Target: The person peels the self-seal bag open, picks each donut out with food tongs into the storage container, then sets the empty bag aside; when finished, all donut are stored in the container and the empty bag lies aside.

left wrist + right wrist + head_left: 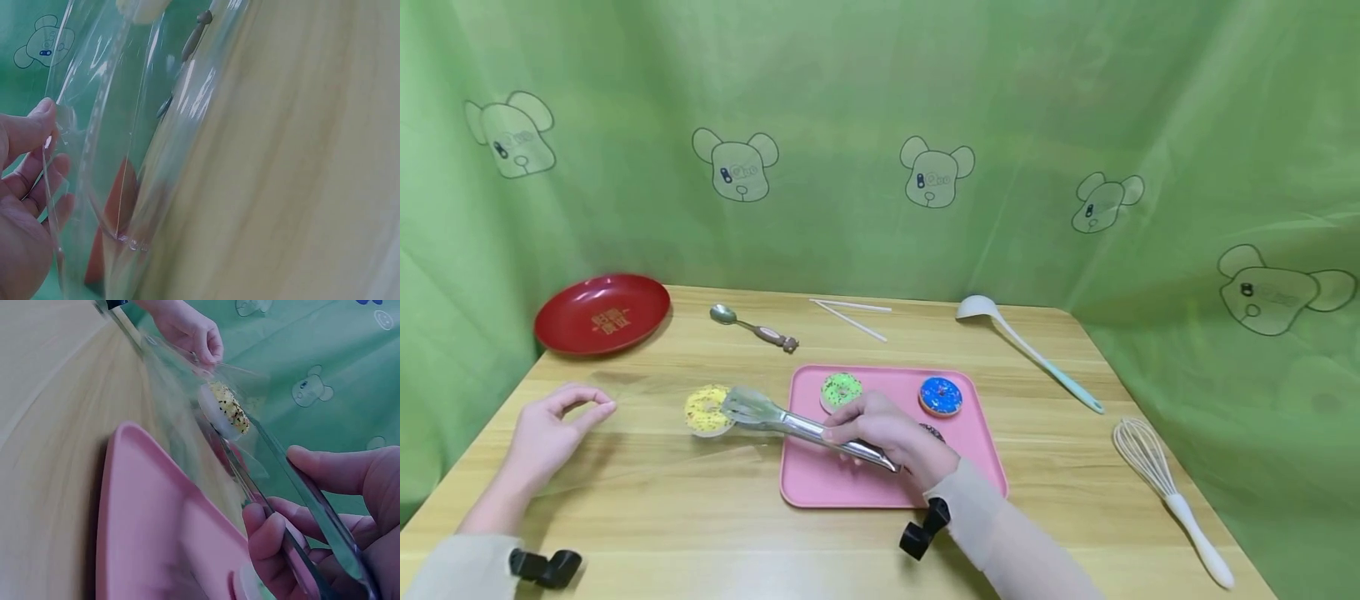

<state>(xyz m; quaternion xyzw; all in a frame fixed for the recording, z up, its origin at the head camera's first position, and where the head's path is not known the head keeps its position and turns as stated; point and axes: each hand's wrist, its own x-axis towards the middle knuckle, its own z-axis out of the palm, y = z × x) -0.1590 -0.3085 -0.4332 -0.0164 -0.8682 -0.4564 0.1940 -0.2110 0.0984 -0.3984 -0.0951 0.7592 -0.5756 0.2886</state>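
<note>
My left hand pinches the edge of a clear plastic bag, whose film stretches rightward over the table. In my right hand is a pair of metal tongs, held over the pink tray. Between the tongs' tips is a yellow sprinkled donut, raised and overlapping the bag's film in the right wrist view. On the tray lie a green donut, a blue donut and a dark donut, the last partly hidden behind my right hand.
A red plate sits at the back left. Along the back lie a spoon, white straws and a ladle. A whisk lies at the right edge. Green curtain encloses the wooden table.
</note>
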